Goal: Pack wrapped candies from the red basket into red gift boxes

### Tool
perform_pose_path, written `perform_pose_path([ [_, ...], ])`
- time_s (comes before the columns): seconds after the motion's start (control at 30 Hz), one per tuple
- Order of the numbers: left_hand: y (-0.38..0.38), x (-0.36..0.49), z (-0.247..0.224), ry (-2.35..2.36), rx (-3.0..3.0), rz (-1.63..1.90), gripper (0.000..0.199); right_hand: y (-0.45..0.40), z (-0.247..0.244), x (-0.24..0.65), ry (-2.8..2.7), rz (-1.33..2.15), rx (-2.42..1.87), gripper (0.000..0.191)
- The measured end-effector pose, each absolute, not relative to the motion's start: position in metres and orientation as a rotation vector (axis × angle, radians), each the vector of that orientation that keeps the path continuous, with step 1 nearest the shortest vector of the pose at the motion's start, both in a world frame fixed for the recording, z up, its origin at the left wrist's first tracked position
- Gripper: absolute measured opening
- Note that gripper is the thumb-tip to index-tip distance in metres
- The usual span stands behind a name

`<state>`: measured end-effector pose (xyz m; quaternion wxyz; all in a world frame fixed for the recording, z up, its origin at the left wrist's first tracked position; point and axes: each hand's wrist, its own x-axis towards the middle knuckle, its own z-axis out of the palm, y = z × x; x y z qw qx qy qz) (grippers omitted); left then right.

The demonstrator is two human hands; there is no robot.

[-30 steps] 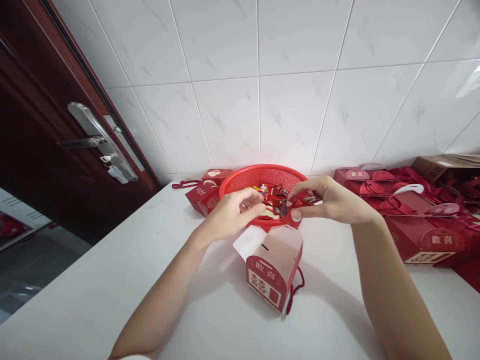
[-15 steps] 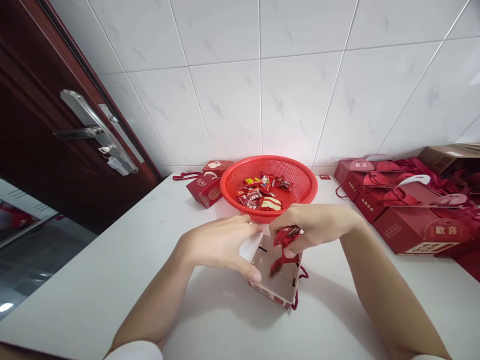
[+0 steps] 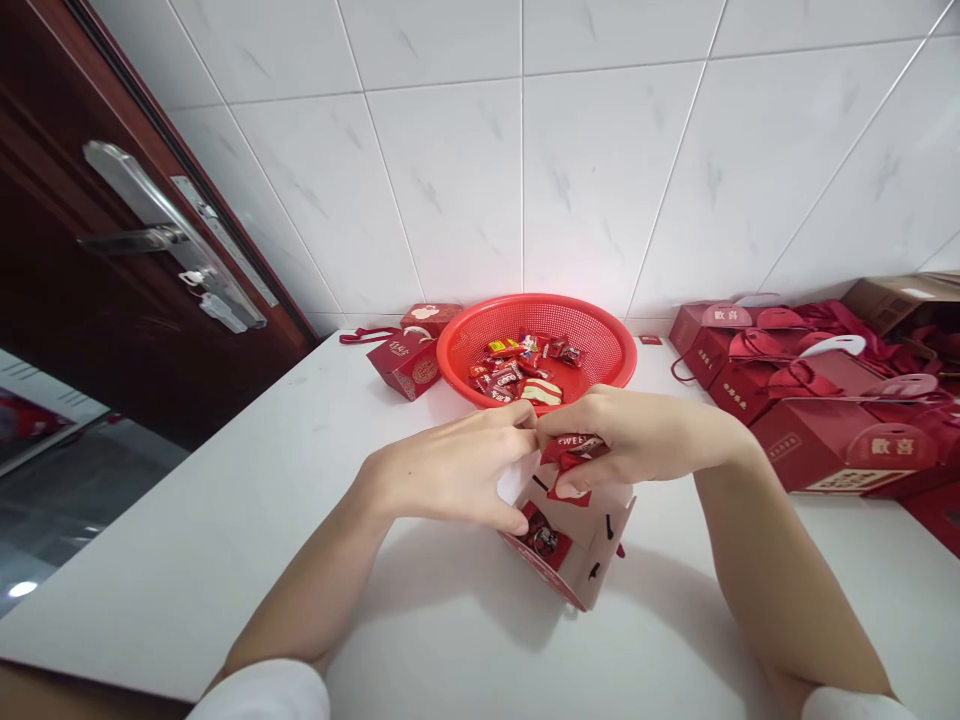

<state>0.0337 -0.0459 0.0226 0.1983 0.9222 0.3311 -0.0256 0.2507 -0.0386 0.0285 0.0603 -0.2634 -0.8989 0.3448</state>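
Observation:
A small red gift box (image 3: 596, 555) with a pale inside stands open on the table in front of me. My left hand (image 3: 465, 465) holds its left side, thumb at the near edge and fingers curled over the far side. In the box's near left corner lies a dark red wrapped candy (image 3: 545, 538). Over the box, my right hand (image 3: 622, 440) pinches red wrapped candies (image 3: 574, 452) between thumb and fingers; how many is hidden. Just behind both hands sits a red plastic basket (image 3: 600, 325) with several wrapped candies (image 3: 504, 378) in it.
Two small red boxes (image 3: 405, 365) stand left of the basket, with a red ribbon (image 3: 367, 336) beside them. Several red handled gift boxes (image 3: 840, 440) crowd the right side, near a cardboard box (image 3: 892, 300). A tiled wall backs the white table (image 3: 300, 450); a door (image 3: 75, 300) is at left.
A candy has dropped from my right hand into the box. The box has tilted and turned slightly, and my left fingers have closed in on its side, near my right hand.

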Motion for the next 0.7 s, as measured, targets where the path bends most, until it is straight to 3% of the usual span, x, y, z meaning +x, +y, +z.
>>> perform_pose_path([
  [0.1,-0.043,0.032,0.021,0.929,2.534,-0.065,0.041,-0.039,0.028,0.249,-2.689,0.988,-0.815,0.013],
  [0.27,-0.04,0.032,0.019,0.982,2.465,-0.099,0.058,-0.04,0.033,0.25,-2.53,0.814,-0.831,0.026],
  [0.4,-0.041,0.032,0.021,0.969,2.434,-0.092,0.072,-0.044,0.036,0.251,-2.426,0.919,-0.81,0.023],
  [0.53,-0.039,0.029,0.023,0.873,2.44,-0.081,0.069,-0.044,0.036,0.251,-2.349,1.096,-0.8,0.013],
  [0.63,-0.037,0.023,0.025,0.859,2.445,-0.062,0.071,-0.043,0.036,0.253,-2.426,1.02,-0.705,0.011],
  [0.7,-0.036,0.021,0.026,0.851,2.457,-0.048,0.06,-0.043,0.035,0.253,-2.508,0.978,-0.598,0.011],
])
